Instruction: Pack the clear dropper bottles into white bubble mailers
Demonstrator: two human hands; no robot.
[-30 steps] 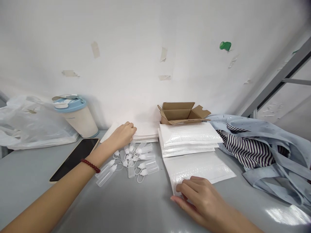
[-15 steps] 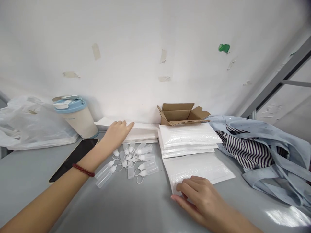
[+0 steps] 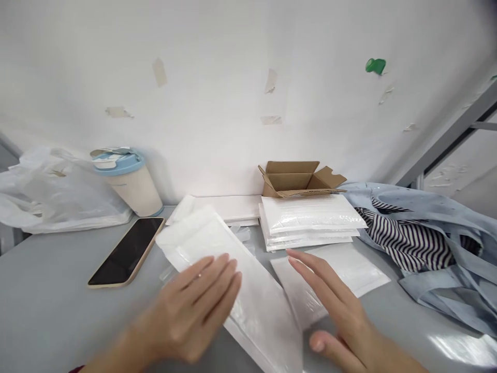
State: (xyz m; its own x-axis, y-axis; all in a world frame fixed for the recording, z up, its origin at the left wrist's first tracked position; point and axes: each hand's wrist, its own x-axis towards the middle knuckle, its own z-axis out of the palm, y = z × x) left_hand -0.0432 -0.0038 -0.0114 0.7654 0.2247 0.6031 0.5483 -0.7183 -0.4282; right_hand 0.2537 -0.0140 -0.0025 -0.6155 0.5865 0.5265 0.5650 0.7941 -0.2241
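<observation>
My left hand (image 3: 194,305) is closed on a white bubble mailer (image 3: 258,305), its fingers across the top and its thumb hidden. This mailer slants over the desk and covers most of the small clear squeeze bottles (image 3: 244,234). With fingers stretched and thumb apart, my right hand (image 3: 341,311) is empty beside the mailer's right edge. Partly behind that hand, another white bubble mailer (image 3: 353,267) lies flat on the desk. A pile of bubble mailers (image 3: 310,217) sits beyond it, and a further white stack (image 3: 233,208) rests against the wall.
Behind the pile stands an open cardboard box (image 3: 297,181). On the left are a phone (image 3: 128,254), a blue-lidded cup (image 3: 135,191) and a plastic bag (image 3: 70,191). Light blue fabric with a striped lining (image 3: 411,238) lies on the right of the grey desk (image 3: 50,311).
My left hand has come back from the rear stack towards me, bringing a mailer over the bottles. My right hand has lifted off the flat mailer and spread its fingers.
</observation>
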